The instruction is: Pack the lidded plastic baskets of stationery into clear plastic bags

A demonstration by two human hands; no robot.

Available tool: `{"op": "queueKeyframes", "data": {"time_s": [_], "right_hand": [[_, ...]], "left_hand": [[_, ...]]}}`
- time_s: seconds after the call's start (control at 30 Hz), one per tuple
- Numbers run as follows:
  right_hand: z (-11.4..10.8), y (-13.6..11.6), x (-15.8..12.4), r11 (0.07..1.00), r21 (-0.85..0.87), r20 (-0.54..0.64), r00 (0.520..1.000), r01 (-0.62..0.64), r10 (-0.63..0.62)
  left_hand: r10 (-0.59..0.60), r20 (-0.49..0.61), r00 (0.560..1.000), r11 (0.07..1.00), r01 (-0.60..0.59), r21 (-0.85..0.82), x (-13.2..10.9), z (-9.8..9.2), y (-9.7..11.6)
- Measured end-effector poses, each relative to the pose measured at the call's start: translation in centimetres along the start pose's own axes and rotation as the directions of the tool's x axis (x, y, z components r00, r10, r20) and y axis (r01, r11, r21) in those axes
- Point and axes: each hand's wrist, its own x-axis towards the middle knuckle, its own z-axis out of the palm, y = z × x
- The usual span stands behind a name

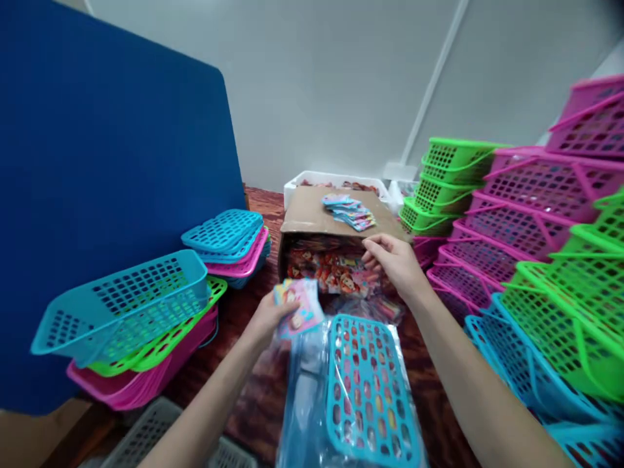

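My left hand (271,314) is closed on a small colourful picture packet (301,308), held above the near part of the table. Past it, a cardboard box (316,218) lies with its open side facing me, showing several printed packets (336,270) inside. A fanned pile of similar packets (349,211) rests on top of the box. My right hand (387,255) is at the box's right front edge, fingers curled; whether anything small is between them cannot be made out. Below both hands, a blue perforated lid (370,390) lies on clear plastic wrapping.
Blue, green and pink baskets (127,305) and lids (227,237) are stacked at the left, beside a blue panel (121,130). Tall basket stacks (531,195) line the right. A white foam tray (336,177) stands behind the box. A grey basket (146,432) is at the near left.
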Motion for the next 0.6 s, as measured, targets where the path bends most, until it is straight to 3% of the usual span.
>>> {"op": "queueKeyframes", "data": {"time_s": [0.07,0.13,0.23,0.3,0.4,0.5,0.6], "right_hand": [[-0.7,-0.2,2.6,0.942,-0.312,-0.123,0.978,0.122,-0.168],[-0.7,-0.6,5.4,0.819,-0.551,-0.161,0.942,0.162,-0.295],[0.6,-1.1,9.7,0.748,-0.645,-0.124,0.945,0.156,-0.304],[1.8,-1.2,12.2,0.723,-0.676,-0.084,0.959,0.146,-0.272],[3.3,-1.4,15.3,0.691,-0.710,-0.041,0.973,0.132,-0.227],[4.4,-1.6,17.9,0.661,-0.737,0.007,0.980,0.140,-0.201],[5.3,-1.8,20.0,0.632,-0.763,0.055,0.988,0.136,-0.146]], "left_hand": [[-0.149,-0.017,0.989,0.986,0.150,0.071,0.0,-3.5,-1.8],[-0.233,0.008,0.972,0.969,0.232,0.081,0.6,-6.2,-3.7],[-0.266,0.031,0.964,0.958,0.260,0.123,2.4,-8.5,-6.1],[-0.254,-0.008,0.967,0.919,0.244,0.309,3.7,-9.5,-7.2],[-0.165,-0.121,0.979,0.742,0.203,0.639,5.2,-10.7,-7.7],[-0.066,-0.199,0.978,0.606,0.198,0.770,6.0,-11.7,-7.5],[0.003,-0.176,0.984,0.353,0.164,0.921,6.1,-12.2,-7.6]]}}
